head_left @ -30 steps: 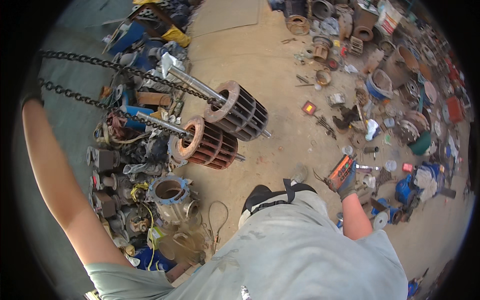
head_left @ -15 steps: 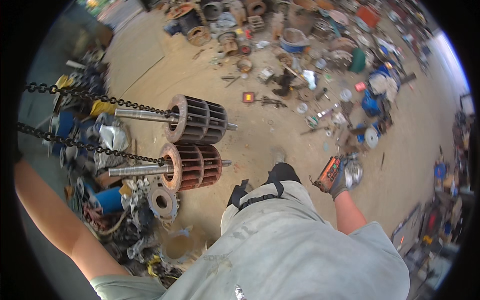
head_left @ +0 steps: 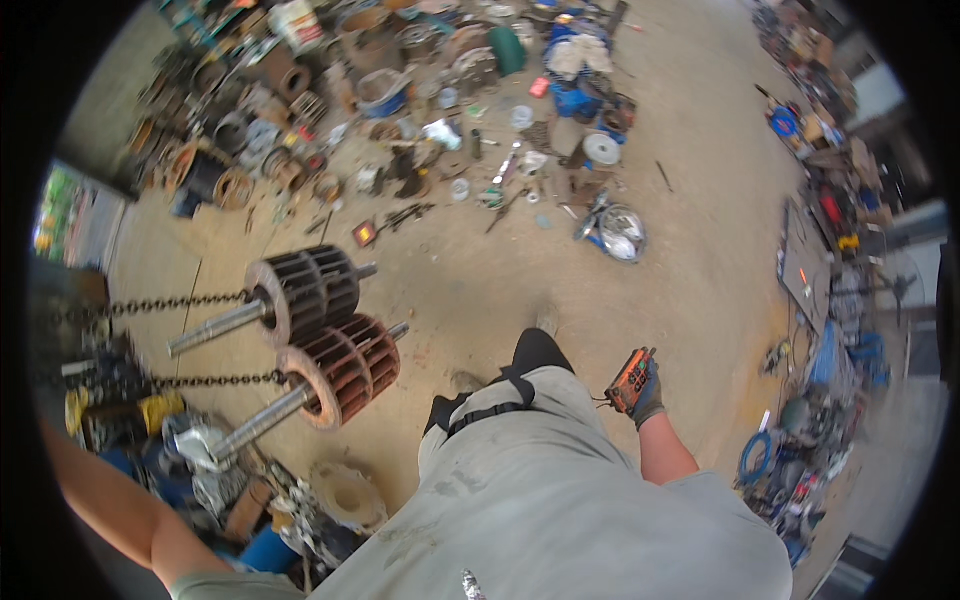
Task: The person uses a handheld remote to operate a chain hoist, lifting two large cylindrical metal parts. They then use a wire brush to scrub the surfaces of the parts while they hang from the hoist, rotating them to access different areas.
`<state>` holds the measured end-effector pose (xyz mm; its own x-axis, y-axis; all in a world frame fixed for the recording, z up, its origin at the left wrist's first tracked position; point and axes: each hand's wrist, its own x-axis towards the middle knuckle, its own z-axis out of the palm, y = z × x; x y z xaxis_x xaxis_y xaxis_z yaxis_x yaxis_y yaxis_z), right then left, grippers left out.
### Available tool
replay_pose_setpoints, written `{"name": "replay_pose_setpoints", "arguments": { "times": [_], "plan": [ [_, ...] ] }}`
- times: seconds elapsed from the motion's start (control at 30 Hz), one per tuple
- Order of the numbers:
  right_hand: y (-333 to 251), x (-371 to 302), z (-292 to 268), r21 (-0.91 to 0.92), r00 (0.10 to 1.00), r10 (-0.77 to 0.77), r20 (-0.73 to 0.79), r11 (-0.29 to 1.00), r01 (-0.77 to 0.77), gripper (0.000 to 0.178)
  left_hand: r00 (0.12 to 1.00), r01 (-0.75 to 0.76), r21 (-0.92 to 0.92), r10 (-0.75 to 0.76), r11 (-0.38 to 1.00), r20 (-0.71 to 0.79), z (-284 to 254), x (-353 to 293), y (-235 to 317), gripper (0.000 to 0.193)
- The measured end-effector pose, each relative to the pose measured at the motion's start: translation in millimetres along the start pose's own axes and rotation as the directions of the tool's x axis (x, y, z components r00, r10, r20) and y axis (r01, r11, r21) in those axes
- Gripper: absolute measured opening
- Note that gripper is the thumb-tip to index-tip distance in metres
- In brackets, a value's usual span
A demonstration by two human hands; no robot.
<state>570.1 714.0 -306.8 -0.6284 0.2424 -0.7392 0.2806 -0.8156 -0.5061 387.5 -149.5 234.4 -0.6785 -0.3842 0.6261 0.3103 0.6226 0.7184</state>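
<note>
And there's the remote (head_left: 629,382), orange with dark buttons, gripped firmly in the gloved right hand (head_left: 650,394), well out to the right of the body. On the other side I follow the left forearm (head_left: 120,500) out to the dark rim; its hand is lost there, so I can't tell what that one holds.

Ahead, towards the left edge of the floor (head_left: 690,310), come the heavy pieces: a dark slotted drum (head_left: 312,290) and a rusty drum (head_left: 352,368), tilted side by side, too close for me to call whether they touch. A chain (head_left: 190,304) runs left from the dark one, a second chain (head_left: 220,380) from the rusty one.

The danger, as I judge it: a link slipping, or a sudden tug, could tip a drum, bang the pair together or swing a steel shaft (head_left: 262,420) towards the knee (head_left: 540,352).

Underfoot it's tan and dusty. Metal parts crowd the floor's far edge around a blue bucket (head_left: 383,95); a blue hose (head_left: 756,457) lies by the right edge, below a leaning panel (head_left: 803,262). Far left, daylight pours through a doorway (head_left: 60,215).
</note>
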Motion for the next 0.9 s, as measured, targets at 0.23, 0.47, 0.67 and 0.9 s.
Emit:
{"name": "replay_pose_setpoints", "arguments": {
  "times": [0.23,0.47,0.67,0.9],
  "plan": [
    [50,-48,-49,0.249,0.978,-0.104,-0.183,0.957,0.148,0.052,0.885,0.363,0.175,-0.398,0.915,0.244,94,-213,-50,0.043],
    [-5,5,-111,0.332,0.985,-0.108,-0.132,0.932,0.146,0.053,0.539,0.376,0.483,-0.611,0.791,0.580,242,-382,-33,0.042],
    [-80,93,-144,0.399,0.993,-0.118,-0.031,0.909,0.121,0.043,0.640,-0.141,0.725,-0.496,0.675,0.587,316,-211,-14,0.042],
    [-201,177,-25,0.195,0.935,-0.051,0.352,0.981,-0.020,0.042,0.173,0.197,0.356,-0.390,0.913,0.905,616,-425,39,0.100]
  ]
}}
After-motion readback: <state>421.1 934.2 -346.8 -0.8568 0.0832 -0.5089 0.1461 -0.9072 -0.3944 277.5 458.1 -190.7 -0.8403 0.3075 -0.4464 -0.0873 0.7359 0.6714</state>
